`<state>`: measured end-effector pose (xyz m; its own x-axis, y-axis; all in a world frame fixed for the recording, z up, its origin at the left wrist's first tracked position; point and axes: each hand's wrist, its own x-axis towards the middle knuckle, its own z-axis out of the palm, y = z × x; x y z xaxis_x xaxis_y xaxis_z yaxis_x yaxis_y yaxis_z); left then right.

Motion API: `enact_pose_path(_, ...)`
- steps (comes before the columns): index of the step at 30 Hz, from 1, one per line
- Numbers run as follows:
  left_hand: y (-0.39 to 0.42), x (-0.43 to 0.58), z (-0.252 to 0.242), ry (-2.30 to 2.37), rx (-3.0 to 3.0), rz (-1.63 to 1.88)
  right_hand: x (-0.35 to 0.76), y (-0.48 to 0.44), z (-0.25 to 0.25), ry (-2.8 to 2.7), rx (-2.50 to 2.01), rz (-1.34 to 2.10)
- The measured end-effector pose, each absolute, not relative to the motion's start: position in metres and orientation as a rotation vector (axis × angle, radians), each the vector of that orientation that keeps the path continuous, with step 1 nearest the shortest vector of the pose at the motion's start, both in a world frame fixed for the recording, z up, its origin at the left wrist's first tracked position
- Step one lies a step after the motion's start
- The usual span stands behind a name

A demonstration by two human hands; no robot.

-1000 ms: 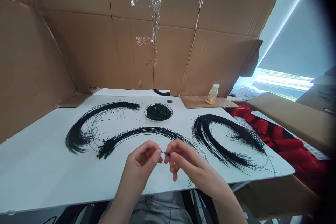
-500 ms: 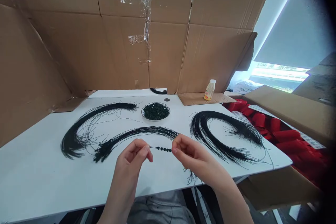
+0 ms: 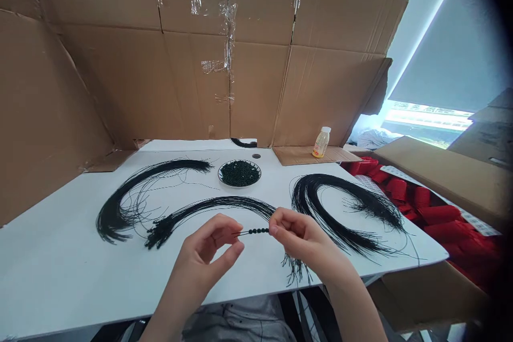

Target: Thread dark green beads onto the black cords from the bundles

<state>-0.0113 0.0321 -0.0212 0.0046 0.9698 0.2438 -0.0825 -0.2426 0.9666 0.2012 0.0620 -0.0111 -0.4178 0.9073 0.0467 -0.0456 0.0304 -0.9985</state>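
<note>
My right hand (image 3: pixel 302 235) pinches a thin black cord threaded with several small dark beads (image 3: pixel 254 231), and the loose cord strands (image 3: pixel 295 270) hang down below that hand. My left hand (image 3: pixel 206 248) is curled with thumb and fingers apart, and the bare cord tip reaches the gap between them. On the white table (image 3: pixel 72 278) lie several curved bundles of black cords: one at left (image 3: pixel 120 208), one in the middle with beaded ends (image 3: pixel 164 230), and one at right (image 3: pixel 320 197). A round dish of dark beads (image 3: pixel 239 173) stands beyond my hands.
Brown cardboard sheets (image 3: pixel 192 80) stand along the table's far and left sides. A small bottle (image 3: pixel 321 142) stands on a cardboard flap at the back right. Beyond the right edge, an open box holds red items (image 3: pixel 404 192).
My hands have drawn apart, and the beaded cord now shows between them. The left hand has shifted left and its fingers have parted. The view has shifted slightly.
</note>
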Motion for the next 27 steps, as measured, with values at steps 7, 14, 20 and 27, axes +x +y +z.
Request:
enact_pose_path(7,0.031,-0.012,-0.020,1.064,1.339,1.413,0.202,0.065,-0.010,-1.504,-0.909,1.538)
enact_pose_path(14,0.030,-0.005,-0.020,1.016,1.255,1.508,0.198,0.062,-0.009,-1.546,-0.897,1.488)
enact_pose_path(20,0.029,-0.012,-0.025,0.885,1.351,1.454,0.198,0.063,-0.010,-1.548,-0.920,1.483)
enact_pose_path(27,0.045,-0.031,-0.027,0.720,1.684,1.324,0.196,0.066,-0.011,-1.583,-0.966,1.502)
